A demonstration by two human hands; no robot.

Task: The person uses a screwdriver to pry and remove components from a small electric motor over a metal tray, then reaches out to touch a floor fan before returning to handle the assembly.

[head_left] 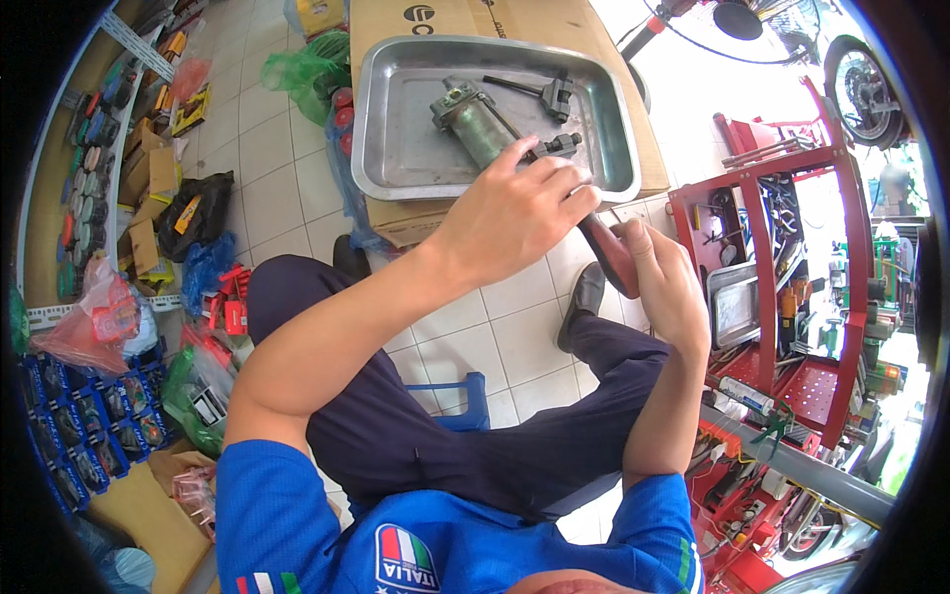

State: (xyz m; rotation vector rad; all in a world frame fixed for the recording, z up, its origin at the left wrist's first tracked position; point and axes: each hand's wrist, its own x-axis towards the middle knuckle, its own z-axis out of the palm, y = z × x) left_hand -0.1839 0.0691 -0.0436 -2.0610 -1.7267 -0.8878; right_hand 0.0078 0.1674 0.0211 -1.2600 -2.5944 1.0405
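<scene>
A dull metal cylinder [476, 129] with an end fitting and side rods lies tilted in a steel tray [370, 129]. Near it in the tray is a black T-shaped metal part [556, 99] with a long rod. Across the tray's near edge, my left hand [520, 213] closes round the upper part of a tool with a dark red-brown handle [608, 255]. My left fingertips overlap the cylinder's near end and a dark fitting [556, 147]; contact there is unclear. My right hand [665, 277] grips the handle's lower end, its thumb on top. The tool's working end is hidden.
The tray rests on a cardboard box [648, 163]. A blue plastic stool [465, 401] stands between my legs. To the right is a red tool rack [757, 188] with a motorbike wheel [863, 89] beyond. Shelves of packaged goods [89, 188] and plastic bags line the left.
</scene>
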